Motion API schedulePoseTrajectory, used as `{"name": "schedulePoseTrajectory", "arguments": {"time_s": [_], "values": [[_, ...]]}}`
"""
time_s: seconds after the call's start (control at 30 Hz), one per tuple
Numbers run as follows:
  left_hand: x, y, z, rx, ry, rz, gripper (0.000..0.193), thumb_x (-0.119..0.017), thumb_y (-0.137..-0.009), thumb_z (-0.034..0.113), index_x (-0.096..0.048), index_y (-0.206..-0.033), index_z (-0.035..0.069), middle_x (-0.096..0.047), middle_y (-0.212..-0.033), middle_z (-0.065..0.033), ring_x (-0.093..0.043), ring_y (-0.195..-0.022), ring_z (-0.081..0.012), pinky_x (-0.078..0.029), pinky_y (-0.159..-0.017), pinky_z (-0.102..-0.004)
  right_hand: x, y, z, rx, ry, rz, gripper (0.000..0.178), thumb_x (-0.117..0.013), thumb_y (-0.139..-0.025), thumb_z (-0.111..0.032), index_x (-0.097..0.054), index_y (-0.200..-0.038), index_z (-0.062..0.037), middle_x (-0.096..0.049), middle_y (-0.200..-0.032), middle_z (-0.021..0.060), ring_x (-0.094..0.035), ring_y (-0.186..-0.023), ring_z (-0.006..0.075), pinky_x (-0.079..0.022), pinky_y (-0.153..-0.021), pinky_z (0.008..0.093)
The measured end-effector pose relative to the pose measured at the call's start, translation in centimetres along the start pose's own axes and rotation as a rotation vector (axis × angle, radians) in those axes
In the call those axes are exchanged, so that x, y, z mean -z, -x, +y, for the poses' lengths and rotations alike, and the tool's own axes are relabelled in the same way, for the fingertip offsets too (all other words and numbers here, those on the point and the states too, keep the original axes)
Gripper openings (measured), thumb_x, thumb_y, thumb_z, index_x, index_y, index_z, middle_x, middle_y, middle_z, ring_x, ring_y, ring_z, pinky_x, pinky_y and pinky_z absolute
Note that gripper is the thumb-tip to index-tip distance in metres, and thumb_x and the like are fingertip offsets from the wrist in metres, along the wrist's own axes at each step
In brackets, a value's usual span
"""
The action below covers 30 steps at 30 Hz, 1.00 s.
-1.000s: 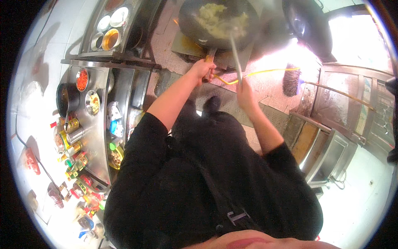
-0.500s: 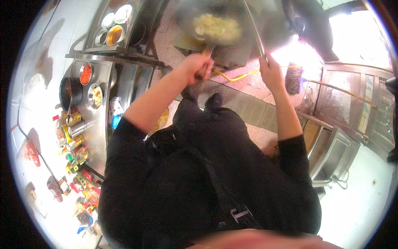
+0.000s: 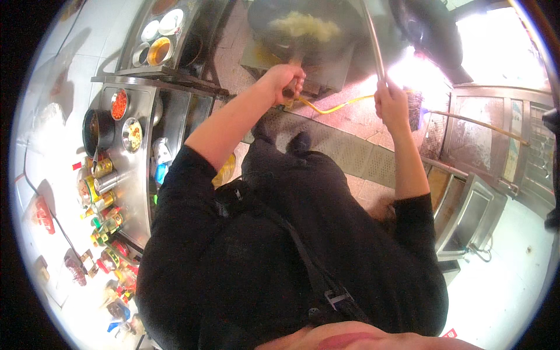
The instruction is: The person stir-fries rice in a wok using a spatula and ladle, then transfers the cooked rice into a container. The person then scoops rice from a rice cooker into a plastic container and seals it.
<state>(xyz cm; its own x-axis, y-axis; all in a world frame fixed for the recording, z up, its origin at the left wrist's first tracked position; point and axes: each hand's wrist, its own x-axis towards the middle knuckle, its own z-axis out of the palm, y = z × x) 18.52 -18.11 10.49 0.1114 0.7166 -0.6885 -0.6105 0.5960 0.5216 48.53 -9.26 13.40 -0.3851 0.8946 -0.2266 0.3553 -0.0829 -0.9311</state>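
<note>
A steamy kitchen is seen from above, with a steel table (image 3: 135, 181) along the person's left. Ahead, over a metal stove (image 3: 332, 69), is a dark wok (image 3: 321, 46) with pale yellow food (image 3: 304, 24) in it. The left hand's (image 3: 282, 80) fingers are wrapped around the wok's handle (image 3: 295, 62). The right hand's (image 3: 392, 106) fingers are closed around a long metal utensil (image 3: 373, 44), which runs out of view at the top. Near the table's far edge sit bowls of red pieces (image 3: 119, 105) and mixed pale food (image 3: 135, 134); a black pot (image 3: 93, 129) stands by its left edge.
</note>
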Motion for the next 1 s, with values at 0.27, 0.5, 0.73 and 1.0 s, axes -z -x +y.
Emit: {"name": "schedulePoseTrajectory", "arguments": {"time_s": [0.27,0.5,0.73,1.0], "values": [[-1.4,1.9,0.3,-0.020,-0.072,0.053,0.023,-0.059,-0.091,0.018,-0.052,-0.070,0.010,-0.053,-0.058,-0.0037,-0.051,-0.048,-0.0158,-0.044,-0.045,-0.0311,0.3,1.3,-2.7,-0.063,0.141,0.047,0.036,-0.051,-0.102,-0.024,-0.057,-0.130,-0.0024,-0.049,-0.061,-0.0021,-0.045,-0.048,0.0055,-0.036,-0.041,0.0240],[1.8,-1.8,-2.5,0.000,-0.232,0.025,0.018,-0.059,-0.091,0.018,-0.052,-0.077,0.009,-0.053,-0.062,-0.0008,-0.051,-0.048,-0.0140,-0.041,-0.042,-0.0283,-2.8,0.5,0.4,-0.176,0.070,0.118,0.033,-0.051,-0.102,-0.027,-0.059,-0.124,-0.0037,-0.048,-0.059,-0.0011,-0.046,-0.044,0.0077,-0.036,-0.038,0.0255],[5.3,-7.3,-4.4,-0.135,-0.090,-0.028,0.010,-0.061,-0.086,0.008,-0.054,-0.080,0.005,-0.054,-0.067,-0.0052,-0.053,-0.052,-0.0166,-0.045,-0.044,-0.0350,-11.8,-4.3,1.8,-0.405,-0.437,0.131,0.023,-0.051,-0.100,-0.028,-0.053,-0.097,-0.0060,-0.048,-0.068,0.0002,-0.043,-0.048,0.0086,-0.034,-0.038,0.0228],[6.6,-9.6,-4.8,-0.019,-0.127,0.157,0.011,-0.061,-0.082,0.006,-0.051,-0.086,0.005,-0.054,-0.067,-0.0066,-0.052,-0.052,-0.0189,-0.044,-0.044,-0.0347,-11.9,-9.4,4.8,-0.470,-0.727,-0.065,0.024,-0.055,-0.100,-0.027,-0.051,-0.109,-0.0059,-0.051,-0.074,0.0030,-0.041,-0.048,0.0093,-0.033,-0.039,0.0216]]}}
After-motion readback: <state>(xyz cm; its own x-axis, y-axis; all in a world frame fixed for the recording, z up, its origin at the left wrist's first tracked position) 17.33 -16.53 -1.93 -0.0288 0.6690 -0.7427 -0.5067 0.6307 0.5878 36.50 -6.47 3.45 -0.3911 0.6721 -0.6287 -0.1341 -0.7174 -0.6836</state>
